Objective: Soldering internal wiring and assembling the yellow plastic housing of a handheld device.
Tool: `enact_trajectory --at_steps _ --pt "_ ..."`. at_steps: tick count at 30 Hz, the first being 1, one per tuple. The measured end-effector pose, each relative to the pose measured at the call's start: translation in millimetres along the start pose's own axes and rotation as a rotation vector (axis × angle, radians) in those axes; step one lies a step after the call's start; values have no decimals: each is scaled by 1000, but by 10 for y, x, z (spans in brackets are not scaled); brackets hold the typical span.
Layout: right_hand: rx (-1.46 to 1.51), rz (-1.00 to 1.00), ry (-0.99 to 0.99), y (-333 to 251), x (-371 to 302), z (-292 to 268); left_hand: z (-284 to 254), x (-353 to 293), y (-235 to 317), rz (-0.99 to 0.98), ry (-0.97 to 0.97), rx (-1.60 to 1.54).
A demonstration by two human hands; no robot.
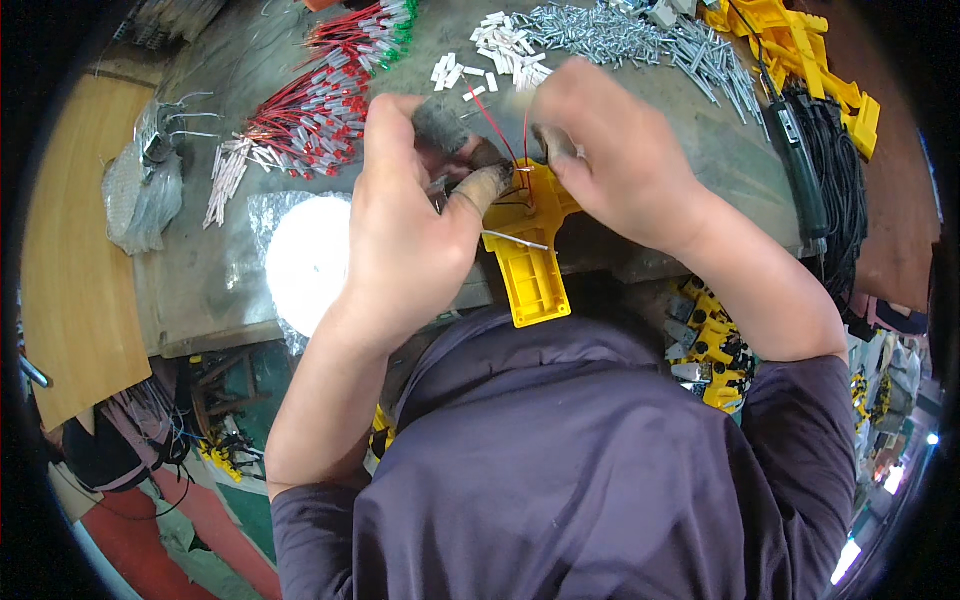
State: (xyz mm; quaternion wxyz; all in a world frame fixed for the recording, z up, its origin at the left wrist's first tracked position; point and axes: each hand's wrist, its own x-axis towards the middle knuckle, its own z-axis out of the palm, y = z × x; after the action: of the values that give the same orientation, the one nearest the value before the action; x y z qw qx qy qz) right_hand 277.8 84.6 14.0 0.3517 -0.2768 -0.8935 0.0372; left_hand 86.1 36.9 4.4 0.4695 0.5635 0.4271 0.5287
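Note:
A yellow plastic housing (535, 285) with a ribbed hollow grip hangs over the near table edge, between my hands. Thin red wires (492, 118) rise from its upper end, and a white wire (515, 240) crosses its middle. My left hand (415, 215), with dark worn coverings on its fingertips, is closed at the housing's upper left edge, thumb against it beside the wires. On the other side, my right hand (615, 165) is curled with thumb and fingers together near the red wires. Motion smears it, and what it pinches is hidden.
Red-wired parts with clear sleeves (315, 115) are heaped at the left. White small pieces (505, 50) and a pile of screws (610, 35) lie at the back. Yellow housings (785, 45), black cables (835, 170) and a dark handheld tool (800, 165) are at right. A bright white disc (308, 262) lies near left.

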Motion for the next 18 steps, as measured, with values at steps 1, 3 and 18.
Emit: enact_trajectory --at_steps 1,3,18 --pt "399 555 -95 -136 56 -28 -25 -28 -24 152 31 307" --pt "445 479 -200 -143 38 -12 -117 -22 -71 542 2 794" --pt "204 100 -162 -57 -62 -30 -8 26 84 296 -16 416"
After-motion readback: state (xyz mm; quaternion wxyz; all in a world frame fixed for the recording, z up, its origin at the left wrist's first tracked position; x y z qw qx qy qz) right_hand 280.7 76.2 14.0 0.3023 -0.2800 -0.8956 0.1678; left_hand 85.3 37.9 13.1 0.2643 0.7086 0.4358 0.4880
